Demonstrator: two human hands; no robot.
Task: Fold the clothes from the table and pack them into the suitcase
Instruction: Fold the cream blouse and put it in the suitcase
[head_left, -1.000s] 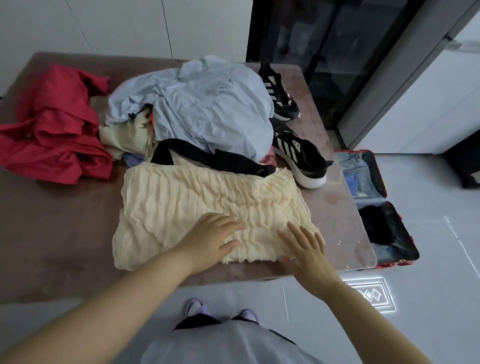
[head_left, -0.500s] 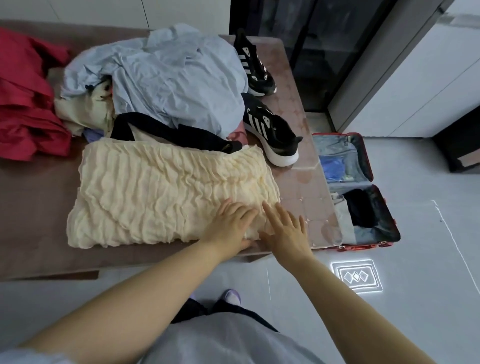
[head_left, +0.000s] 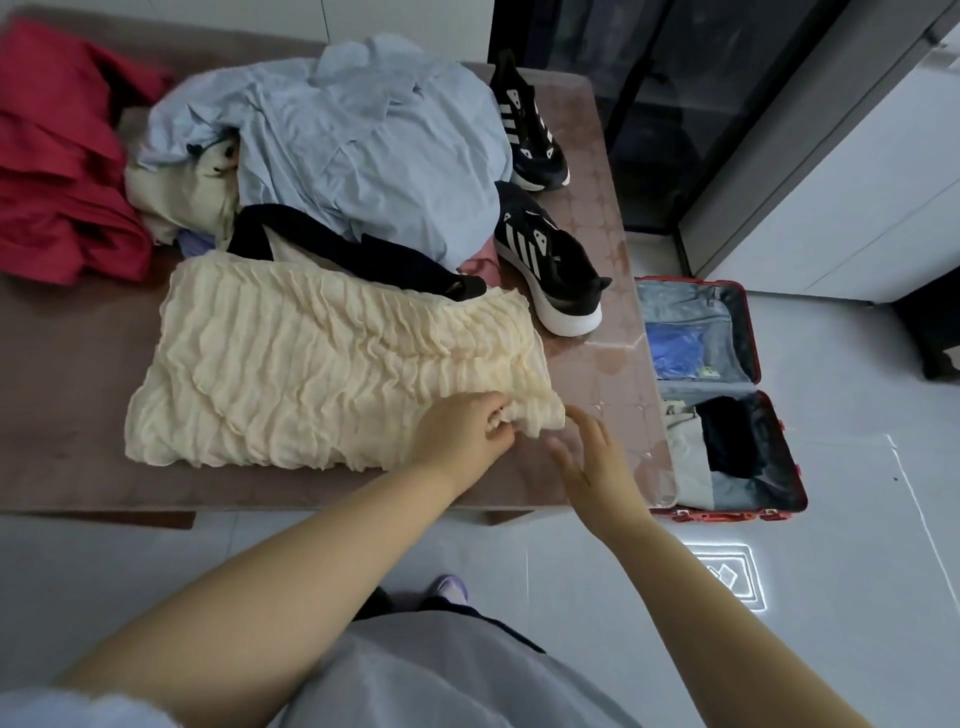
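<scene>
Brown table (head_left: 78, 364) — perhaps glass-topped — grey floor (head_left: 857, 545)

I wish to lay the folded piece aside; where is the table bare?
Bare table lies front-left, between the red clothes and the cream garment. A narrower strip runs between that garment and the right edge, before the near shoe. The back is crowded by the blue shirt pile.

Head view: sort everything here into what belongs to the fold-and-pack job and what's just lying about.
Job in hand:
cream crinkled garment, its corner pinched by the left hand
right hand, open beside it
light blue shirt
red garment
suitcase, open on the floor

Lying about:
far black sneaker and near black sneaker on the table
lit floor marking
</scene>
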